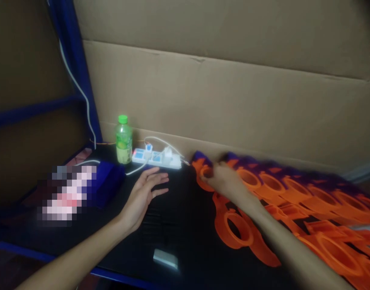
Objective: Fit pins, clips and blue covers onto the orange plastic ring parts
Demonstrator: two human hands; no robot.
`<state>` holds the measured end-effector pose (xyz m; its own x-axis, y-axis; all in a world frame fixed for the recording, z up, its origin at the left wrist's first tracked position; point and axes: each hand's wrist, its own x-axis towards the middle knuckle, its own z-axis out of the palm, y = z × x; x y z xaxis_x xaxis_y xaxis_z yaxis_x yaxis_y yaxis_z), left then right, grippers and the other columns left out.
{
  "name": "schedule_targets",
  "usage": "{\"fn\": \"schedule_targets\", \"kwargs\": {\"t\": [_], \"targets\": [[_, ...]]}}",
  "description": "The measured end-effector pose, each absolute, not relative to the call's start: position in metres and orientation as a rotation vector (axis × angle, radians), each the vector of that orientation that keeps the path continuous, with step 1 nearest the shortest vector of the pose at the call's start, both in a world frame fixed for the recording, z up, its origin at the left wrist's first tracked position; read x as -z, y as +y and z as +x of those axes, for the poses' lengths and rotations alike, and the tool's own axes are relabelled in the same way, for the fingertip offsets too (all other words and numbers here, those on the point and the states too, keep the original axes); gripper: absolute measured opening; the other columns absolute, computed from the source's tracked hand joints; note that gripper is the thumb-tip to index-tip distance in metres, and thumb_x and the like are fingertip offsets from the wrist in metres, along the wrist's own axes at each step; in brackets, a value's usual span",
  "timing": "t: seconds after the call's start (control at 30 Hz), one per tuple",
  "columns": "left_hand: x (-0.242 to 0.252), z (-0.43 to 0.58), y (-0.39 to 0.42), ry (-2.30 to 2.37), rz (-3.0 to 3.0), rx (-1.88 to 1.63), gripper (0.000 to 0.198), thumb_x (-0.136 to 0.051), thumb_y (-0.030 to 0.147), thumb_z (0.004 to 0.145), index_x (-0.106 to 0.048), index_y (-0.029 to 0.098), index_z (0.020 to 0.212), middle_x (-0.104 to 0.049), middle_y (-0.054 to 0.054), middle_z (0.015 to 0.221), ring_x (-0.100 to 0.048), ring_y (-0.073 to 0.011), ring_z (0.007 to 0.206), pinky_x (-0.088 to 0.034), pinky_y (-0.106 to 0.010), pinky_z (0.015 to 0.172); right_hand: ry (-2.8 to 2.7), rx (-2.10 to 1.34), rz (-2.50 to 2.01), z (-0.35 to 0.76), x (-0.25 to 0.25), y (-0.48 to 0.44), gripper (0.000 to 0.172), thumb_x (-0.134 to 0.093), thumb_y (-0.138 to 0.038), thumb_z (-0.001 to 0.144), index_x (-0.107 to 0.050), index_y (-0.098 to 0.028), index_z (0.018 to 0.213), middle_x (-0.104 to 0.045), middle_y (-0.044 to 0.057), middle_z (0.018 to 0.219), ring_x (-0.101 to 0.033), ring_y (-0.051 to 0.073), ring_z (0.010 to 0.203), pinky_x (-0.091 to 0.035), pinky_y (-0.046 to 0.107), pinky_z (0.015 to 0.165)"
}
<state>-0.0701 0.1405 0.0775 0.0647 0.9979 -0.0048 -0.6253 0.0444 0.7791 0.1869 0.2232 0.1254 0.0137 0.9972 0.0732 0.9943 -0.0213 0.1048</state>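
Observation:
My right hand [226, 180] reaches to the back of the black table, its fingers closed at the ring of an orange plastic piece with a purple top [200, 164]. Its fingertips are partly hidden and blurred. Just below lies another orange piece with a round ring [220, 230], close under my right forearm. My left hand [142, 193] is held over the middle of the table, fingers apart, with nothing in it. The nearest thing beyond it is a white power strip [173, 162] with plugs and cables.
Rows of orange and purple ringed pieces [296, 187] cover the right side. A green-capped bottle [123, 141] stands beside the power strip. At left are a dark blue object [106, 183] and a pixelated patch. A pale block [166, 259] lies near the front edge; cardboard [218, 96] walls the back.

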Motion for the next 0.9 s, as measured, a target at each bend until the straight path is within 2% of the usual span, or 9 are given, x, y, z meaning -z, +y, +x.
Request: {"fn": "schedule_targets", "kwargs": {"t": [0.2,0.33,0.43,0.5,0.6,0.7,0.8,0.9], "targets": [[-0.076,-0.071,0.139,0.694,0.765,-1.359,0.03,-0.066,0.029,0.089,-0.061,0.019,0.117,-0.07,-0.014,0.115,-0.063,-0.032,0.114,-0.052,-0.052,0.093,2.119,-0.276,2.177,0.177,-0.118,0.225,0.054,-0.054,-0.046,0.09,-0.057,-0.008,0.128,-0.065,0.021,0.114,-0.065,0.031,0.099,-0.046,0.037,0.081],[-0.074,-0.07,0.136,0.7,0.803,-1.323,0.028,-0.064,0.03,0.09,-0.062,0.018,0.116,-0.07,-0.014,0.111,-0.063,-0.0311,0.111,-0.052,-0.05,0.091,2.087,-0.358,2.134,0.175,-0.116,0.221,0.043,-0.052,-0.043,0.092,-0.066,-0.007,0.111,-0.068,0.022,0.107,-0.062,0.034,0.107,-0.044,0.041,0.088],[-0.073,-0.069,0.135,0.695,0.829,-1.296,0.027,-0.062,0.031,0.091,-0.063,0.017,0.114,-0.07,-0.014,0.108,-0.063,-0.0307,0.109,-0.053,-0.049,0.09,2.104,-0.419,2.085,0.172,-0.115,0.218,0.034,-0.054,-0.036,0.092,-0.068,-0.008,0.104,-0.067,0.023,0.112,-0.057,0.035,0.113,-0.043,0.044,0.09],[-0.072,-0.069,0.136,0.694,0.836,-1.294,0.025,-0.062,0.03,0.091,-0.065,0.016,0.111,-0.07,-0.014,0.106,-0.064,-0.0301,0.107,-0.053,-0.047,0.088,2.134,-0.461,2.057,0.167,-0.117,0.215,0.032,-0.055,-0.033,0.092,-0.067,-0.007,0.106,-0.064,0.024,0.118,-0.056,0.036,0.114,-0.043,0.046,0.091],[-0.073,-0.072,0.139,0.687,0.825,-1.336,0.022,-0.06,0.029,0.091,-0.067,0.015,0.105,-0.07,-0.012,0.099,-0.065,-0.0281,0.1,-0.054,-0.044,0.085,2.255,-0.521,1.992,0.153,-0.123,0.203,0.037,-0.053,-0.034,0.094,-0.063,-0.007,0.118,-0.06,0.023,0.126,-0.053,0.035,0.116,-0.042,0.046,0.093],[-0.075,-0.078,0.144,0.663,0.778,-1.439,0.02,-0.057,0.03,0.091,-0.068,0.014,0.096,-0.068,-0.009,0.088,-0.065,-0.0242,0.089,-0.056,-0.04,0.079,2.667,-0.341,1.723,0.133,-0.129,0.174,0.034,-0.049,-0.032,0.098,-0.062,-0.014,0.124,-0.062,0.014,0.125,-0.056,0.027,0.114,-0.044,0.039,0.094],[-0.076,-0.084,0.149,0.664,0.739,-1.513,0.02,-0.058,0.032,0.09,-0.068,0.015,0.09,-0.065,-0.006,0.08,-0.064,-0.021,0.081,-0.056,-0.036,0.074,2.927,0.111,1.339,0.115,-0.132,0.132,0.023,-0.049,-0.033,0.1,-0.067,-0.022,0.107,-0.068,0.004,0.105,-0.061,0.02,0.102,-0.048,0.031,0.086],[-0.075,-0.085,0.152,0.682,0.718,-1.511,0.017,-0.061,0.031,0.087,-0.067,0.015,0.088,-0.063,-0.005,0.078,-0.063,-0.0198,0.078,-0.056,-0.034,0.071,2.913,0.258,1.201,0.107,-0.129,0.098,0.014,-0.06,-0.033,0.094,-0.067,-0.021,0.095,-0.068,0.002,0.096,-0.062,0.019,0.096,-0.048,0.028,0.076]]}}
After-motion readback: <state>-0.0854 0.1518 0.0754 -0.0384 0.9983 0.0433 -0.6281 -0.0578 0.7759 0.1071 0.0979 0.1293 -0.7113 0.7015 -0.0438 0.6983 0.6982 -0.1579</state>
